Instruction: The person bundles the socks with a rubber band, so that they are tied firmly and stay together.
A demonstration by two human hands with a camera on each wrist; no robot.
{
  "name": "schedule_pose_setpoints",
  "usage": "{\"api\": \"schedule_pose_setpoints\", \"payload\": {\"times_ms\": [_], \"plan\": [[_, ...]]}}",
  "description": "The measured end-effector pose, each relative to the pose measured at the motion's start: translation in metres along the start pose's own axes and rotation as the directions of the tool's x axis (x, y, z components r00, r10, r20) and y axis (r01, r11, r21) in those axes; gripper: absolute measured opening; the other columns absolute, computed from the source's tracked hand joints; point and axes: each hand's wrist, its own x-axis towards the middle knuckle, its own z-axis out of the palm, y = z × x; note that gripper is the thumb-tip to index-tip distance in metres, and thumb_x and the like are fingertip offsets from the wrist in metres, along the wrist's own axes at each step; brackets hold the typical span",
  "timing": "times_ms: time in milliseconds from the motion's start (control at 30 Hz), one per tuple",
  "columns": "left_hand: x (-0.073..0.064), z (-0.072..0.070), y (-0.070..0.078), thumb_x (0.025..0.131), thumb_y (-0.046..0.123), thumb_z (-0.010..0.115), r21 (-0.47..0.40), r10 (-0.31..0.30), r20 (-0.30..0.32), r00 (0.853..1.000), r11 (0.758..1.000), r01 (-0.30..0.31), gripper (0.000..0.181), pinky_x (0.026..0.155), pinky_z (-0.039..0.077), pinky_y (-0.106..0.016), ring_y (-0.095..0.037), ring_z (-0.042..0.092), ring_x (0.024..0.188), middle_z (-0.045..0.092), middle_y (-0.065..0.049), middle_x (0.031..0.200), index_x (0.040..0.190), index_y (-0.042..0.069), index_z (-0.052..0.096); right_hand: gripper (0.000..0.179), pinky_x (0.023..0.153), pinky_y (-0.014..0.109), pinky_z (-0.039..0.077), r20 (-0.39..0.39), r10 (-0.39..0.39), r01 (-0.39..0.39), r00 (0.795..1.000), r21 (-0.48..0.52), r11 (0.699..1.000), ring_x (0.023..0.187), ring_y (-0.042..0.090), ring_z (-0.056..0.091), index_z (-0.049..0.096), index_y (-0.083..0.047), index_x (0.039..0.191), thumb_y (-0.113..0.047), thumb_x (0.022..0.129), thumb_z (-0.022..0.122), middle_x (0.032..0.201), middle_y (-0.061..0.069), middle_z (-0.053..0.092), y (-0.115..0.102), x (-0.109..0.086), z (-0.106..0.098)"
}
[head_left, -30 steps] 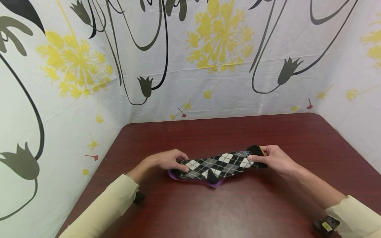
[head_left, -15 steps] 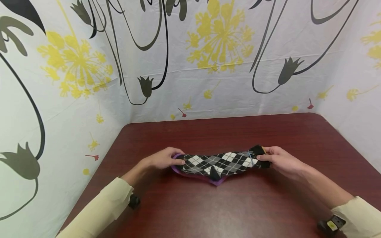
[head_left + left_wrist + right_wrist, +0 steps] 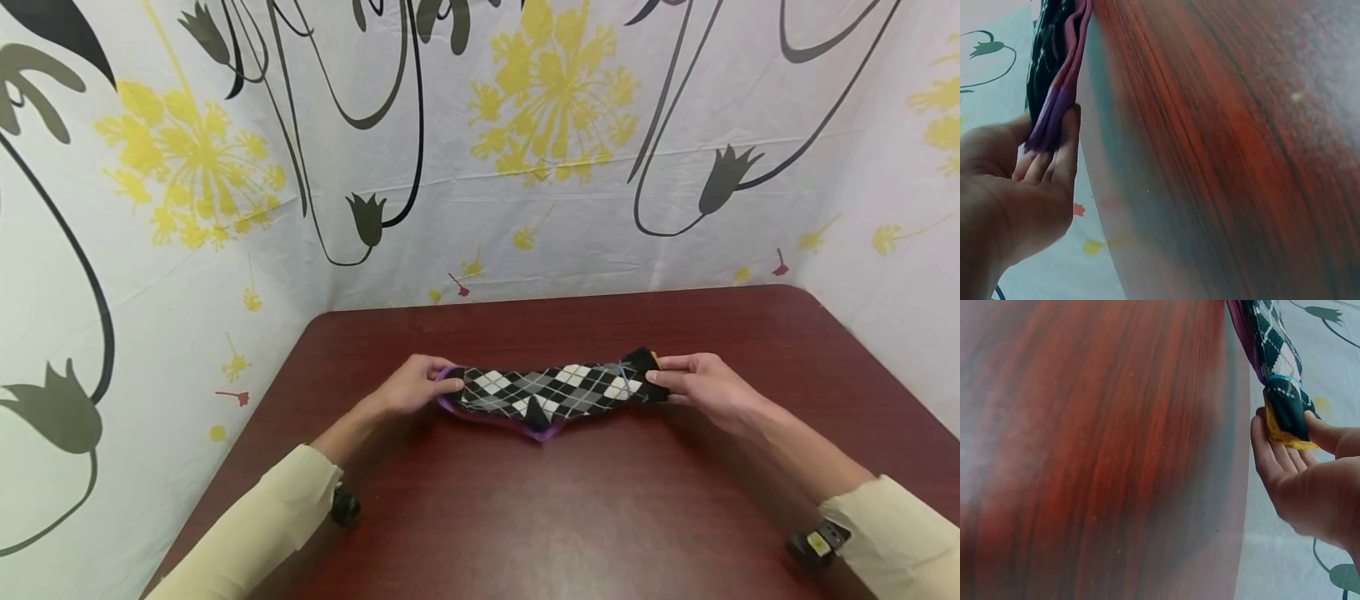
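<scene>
A pair of socks, the upper one a black, grey and white argyle sock (image 3: 555, 392), stretches sideways between both hands over the table. Beneath it a purple sock (image 3: 542, 434) shows along the near edge, its heel pointing toward the body. My left hand (image 3: 411, 385) pinches the toe end, thumb on top and fingers underneath; the left wrist view shows the purple layer (image 3: 1054, 115) in that grip. At the cuff end my right hand (image 3: 705, 388) pinches the black cuff, and a yellow edge (image 3: 1280, 432) shows beneath it. A thin blue thread (image 3: 624, 379) crosses near the cuff.
The dark red wooden table (image 3: 570, 517) spreads under both arms, its far edge near a white patterned cloth (image 3: 465, 250) hanging at the back and sides. Black wrist devices (image 3: 819, 542) sit at both cuffs.
The left hand has shifted to a pinch on the toe end, whose purple edge now shows. Both hands and the socks have moved slightly farther from the body, and the socks lie straighter.
</scene>
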Motion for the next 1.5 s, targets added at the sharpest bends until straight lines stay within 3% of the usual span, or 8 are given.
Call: {"api": "schedule_pose_setpoints", "payload": {"times_ms": [133,233,400,567,833,1067,1233,1500], "plan": [[0.006,0.002,-0.002,0.1,0.018,0.078,-0.052,-0.053,-0.094,0.994,0.997,0.048,0.033,0.062,0.053,-0.023,-0.011,0.072,0.074,0.08,-0.01,0.095,0.124,-0.004,0.074,0.062,0.09,0.035,0.061,-0.091,0.017,-0.018,0.996,-0.015,1.0,0.093,0.01,0.076,0.044,0.019,0.15,-0.02,0.107,0.067,0.128,0.022,0.071,-0.001,0.006,0.0],[0.011,0.005,-0.005,0.099,0.017,0.079,-0.103,-0.089,-0.138,0.986,0.992,0.075,0.034,0.069,0.062,-0.028,-0.015,0.076,0.077,0.08,-0.014,0.099,0.124,-0.005,0.074,0.058,0.087,0.035,0.062,-0.129,0.014,-0.019,0.991,-0.032,0.999,0.09,0.01,0.076,0.048,0.018,0.147,-0.019,0.107,0.067,0.13,0.027,0.068,-0.002,0.009,0.002],[0.013,0.009,-0.007,0.1,0.011,0.076,-0.141,-0.101,-0.138,0.985,0.987,0.081,0.033,0.075,0.063,-0.032,-0.02,0.078,0.085,0.079,-0.018,0.107,0.127,-0.007,0.072,0.054,0.086,0.034,0.062,-0.153,0.022,-0.033,0.988,-0.07,0.997,0.088,0.008,0.076,0.049,0.018,0.146,-0.017,0.108,0.064,0.141,0.037,0.058,-0.003,0.013,0.004],[0.013,0.013,-0.007,0.102,0.007,0.072,-0.145,-0.11,-0.138,0.984,0.985,0.089,0.032,0.078,0.063,-0.032,-0.023,0.078,0.094,0.077,-0.02,0.115,0.131,-0.006,0.07,0.052,0.087,0.036,0.062,-0.161,0.04,-0.053,0.986,-0.077,0.996,0.087,0.007,0.076,0.049,0.018,0.147,-0.014,0.108,0.064,0.138,0.036,0.06,-0.004,0.017,0.002],[0.016,0.016,-0.012,0.097,0.009,0.079,-0.164,-0.14,-0.202,0.969,0.981,0.108,0.028,0.077,0.063,-0.032,-0.021,0.078,0.093,0.079,-0.016,0.111,0.122,-0.003,0.076,0.048,0.085,0.036,0.062,-0.171,0.002,-0.028,0.985,-0.151,0.988,0.089,0.009,0.076,0.059,0.015,0.14,-0.016,0.105,0.07,0.139,0.036,0.06,0.004,0.019,0.0],[0.013,0.016,-0.011,0.092,0.02,0.086,-0.072,-0.174,-0.269,0.947,0.984,0.16,0.03,0.075,0.062,-0.029,-0.019,0.077,0.096,0.08,-0.012,0.107,0.117,0.003,0.079,0.048,0.078,0.033,0.063,-0.229,-0.039,-0.013,0.973,-0.22,0.975,0.087,0.017,0.079,0.068,0.013,0.131,-0.023,0.101,0.077,0.133,0.035,0.065,0.008,0.02,0.001],[0.011,0.017,-0.013,0.094,0.023,0.085,-0.025,-0.167,-0.292,0.942,0.986,0.167,0.031,0.078,0.06,-0.029,-0.019,0.075,0.102,0.079,-0.011,0.11,0.119,0.006,0.079,0.047,0.076,0.031,0.063,-0.264,-0.062,-0.001,0.963,-0.234,0.972,0.084,0.017,0.079,0.07,0.012,0.129,-0.024,0.1,0.078,0.127,0.031,0.069,0.009,0.018,0.003],[0.002,0.016,-0.015,0.098,0.015,0.079,-0.155,-0.16,-0.266,0.951,0.98,0.121,0.029,0.08,0.064,-0.034,-0.022,0.078,0.092,0.077,-0.017,0.116,0.123,0.001,0.076,0.045,0.078,0.03,0.063,-0.286,-0.079,0.026,0.955,-0.186,0.982,0.087,0.012,0.079,0.068,0.01,0.133,-0.022,0.102,0.075,0.131,0.03,0.068,0.012,0.012,0.003]]}}
